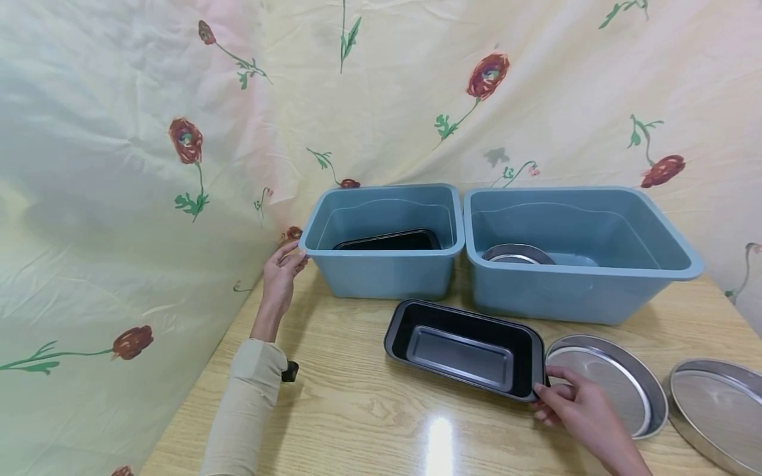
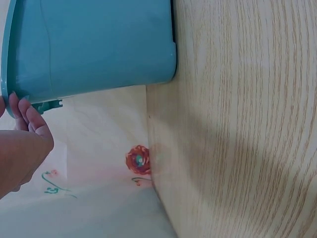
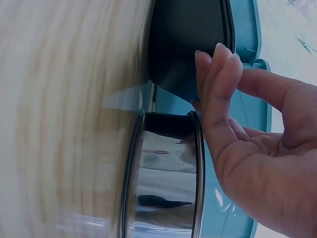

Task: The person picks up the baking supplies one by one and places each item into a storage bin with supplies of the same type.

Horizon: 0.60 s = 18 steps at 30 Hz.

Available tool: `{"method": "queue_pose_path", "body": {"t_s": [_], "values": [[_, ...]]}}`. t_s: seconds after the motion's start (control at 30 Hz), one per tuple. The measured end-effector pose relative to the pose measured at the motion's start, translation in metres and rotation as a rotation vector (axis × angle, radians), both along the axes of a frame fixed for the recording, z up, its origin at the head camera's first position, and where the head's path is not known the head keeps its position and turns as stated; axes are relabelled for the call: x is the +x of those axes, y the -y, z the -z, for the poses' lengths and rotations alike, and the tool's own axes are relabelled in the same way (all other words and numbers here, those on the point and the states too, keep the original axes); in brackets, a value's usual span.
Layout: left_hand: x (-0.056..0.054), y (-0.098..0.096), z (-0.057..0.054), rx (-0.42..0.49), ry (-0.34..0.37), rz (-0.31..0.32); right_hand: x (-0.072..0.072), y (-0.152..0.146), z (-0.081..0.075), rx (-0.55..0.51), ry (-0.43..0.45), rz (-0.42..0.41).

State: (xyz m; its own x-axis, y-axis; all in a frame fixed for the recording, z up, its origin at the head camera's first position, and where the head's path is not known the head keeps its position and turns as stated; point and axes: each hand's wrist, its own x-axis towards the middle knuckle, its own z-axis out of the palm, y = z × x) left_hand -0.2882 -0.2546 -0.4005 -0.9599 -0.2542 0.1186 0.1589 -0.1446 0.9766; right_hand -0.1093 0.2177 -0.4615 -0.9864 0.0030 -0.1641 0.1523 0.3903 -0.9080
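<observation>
My left hand holds the front left corner of the left blue tub by its rim, as the left wrist view also shows. A dark baking pan leans inside that tub. On the table in front lies a black loaf pan, its long side slightly slanted. My right hand pinches the near right corner of this pan, thumb on top of the rim and fingers beneath. In the right wrist view, the fingers press against the pan's dark outer wall.
Right of the loaf pan lie two round metal cake pans, one nearer and one at the edge. A second blue tub stands beside the first, with a round metal pan inside. Flowered cloth hangs behind and left.
</observation>
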Motion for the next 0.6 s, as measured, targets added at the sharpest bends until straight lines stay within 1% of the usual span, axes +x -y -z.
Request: {"method": "queue_pose_path", "body": {"t_s": [0.23, 0.6], "values": [[-0.0011, 0.0003, 0.0007, 0.001, 0.005, 0.003, -0.0014, 0.001, 0.0005, 0.011, -0.009, -0.006], [-0.0019, 0.0, 0.0012, 0.011, 0.005, 0.003, -0.0007, 0.003, 0.005, -0.013, -0.039, 0.021]]}}
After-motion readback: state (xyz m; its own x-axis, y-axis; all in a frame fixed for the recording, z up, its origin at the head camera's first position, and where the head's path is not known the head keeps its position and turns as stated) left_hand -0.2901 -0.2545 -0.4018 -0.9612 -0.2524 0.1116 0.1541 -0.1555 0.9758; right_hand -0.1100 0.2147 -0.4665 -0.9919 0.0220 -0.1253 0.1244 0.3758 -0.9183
